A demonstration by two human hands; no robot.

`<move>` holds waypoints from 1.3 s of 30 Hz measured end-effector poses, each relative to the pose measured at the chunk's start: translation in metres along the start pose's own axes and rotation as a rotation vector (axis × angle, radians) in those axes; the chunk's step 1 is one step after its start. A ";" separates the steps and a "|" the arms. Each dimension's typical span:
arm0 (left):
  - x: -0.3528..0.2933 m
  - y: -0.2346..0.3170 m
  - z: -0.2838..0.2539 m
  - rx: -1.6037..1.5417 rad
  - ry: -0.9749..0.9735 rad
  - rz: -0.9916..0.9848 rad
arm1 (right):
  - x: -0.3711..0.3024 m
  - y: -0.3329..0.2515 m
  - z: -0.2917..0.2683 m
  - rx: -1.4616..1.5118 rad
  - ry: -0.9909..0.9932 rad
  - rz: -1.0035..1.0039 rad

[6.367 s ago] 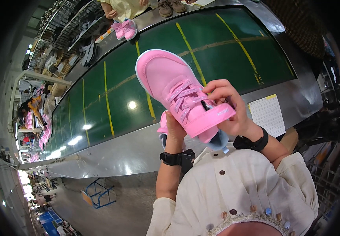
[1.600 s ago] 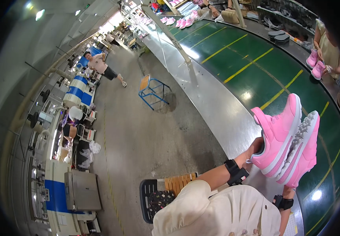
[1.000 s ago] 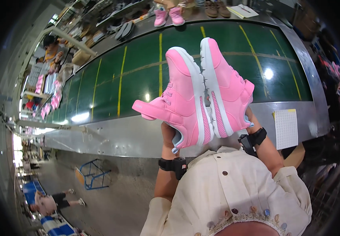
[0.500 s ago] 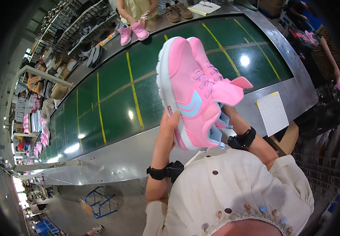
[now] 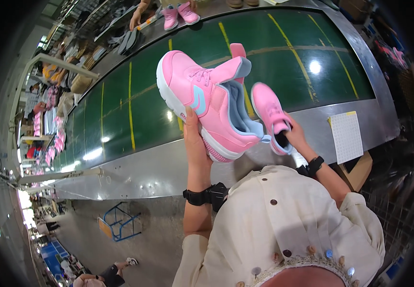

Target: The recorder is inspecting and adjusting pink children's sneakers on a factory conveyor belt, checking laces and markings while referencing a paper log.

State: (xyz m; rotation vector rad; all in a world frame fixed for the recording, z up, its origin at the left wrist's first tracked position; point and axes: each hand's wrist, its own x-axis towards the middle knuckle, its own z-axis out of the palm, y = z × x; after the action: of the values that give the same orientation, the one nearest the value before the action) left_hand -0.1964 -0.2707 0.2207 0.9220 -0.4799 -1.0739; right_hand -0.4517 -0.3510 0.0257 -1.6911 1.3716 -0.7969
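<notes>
My left hand point(image 5: 195, 137) is closed round the sole and heel side of a pink sneaker point(image 5: 214, 103), held up over the table edge. This shoe has a white sole, a light blue chevron on its side and pale blue lining. Its toe points up and left, the tongue stands raised, and the opening faces right. To its right, my right hand point(image 5: 297, 136) grips a matching pink sneaker point(image 5: 268, 106) near its opening. That one hangs lower, toe up, with a dark inside; some fingers are hidden in or behind it.
A green conveyor belt point(image 5: 149, 95) with yellow lines runs within a metal table point(image 5: 144, 179). On the far edge sit two pink shoes point(image 5: 171, 18) by a co-worker's hand point(image 5: 137, 18). A printed sheet point(image 5: 345, 136) lies right; a blue-framed stool point(image 5: 120, 222) stands lower left.
The two sneakers, earlier held together, are now apart. My left hand has tilted its shoe so the opening shows; my right hand has drawn the other away to the right.
</notes>
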 end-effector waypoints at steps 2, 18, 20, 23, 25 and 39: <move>-0.001 0.004 -0.003 -0.033 0.013 -0.002 | -0.016 0.039 0.004 -0.238 -0.166 0.156; 0.005 -0.006 -0.008 0.118 0.041 0.125 | -0.002 -0.189 -0.063 0.206 -0.060 -0.389; 0.004 -0.005 -0.008 0.110 0.036 0.124 | 0.000 -0.212 -0.055 0.121 -0.057 -0.537; 0.003 -0.002 -0.010 0.114 0.024 0.125 | 0.006 -0.226 -0.047 0.118 -0.029 -0.617; 0.001 -0.002 -0.010 0.097 0.042 0.089 | 0.009 -0.227 -0.043 0.142 0.021 -0.660; 0.002 -0.010 -0.011 -0.001 0.004 -0.096 | 0.022 -0.201 -0.029 0.193 0.081 -0.468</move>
State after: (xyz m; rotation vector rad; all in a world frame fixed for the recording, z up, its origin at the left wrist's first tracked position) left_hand -0.1935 -0.2698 0.2060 0.9544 -0.4351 -1.1587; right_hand -0.3767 -0.3595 0.2161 -1.8627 0.9193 -1.2289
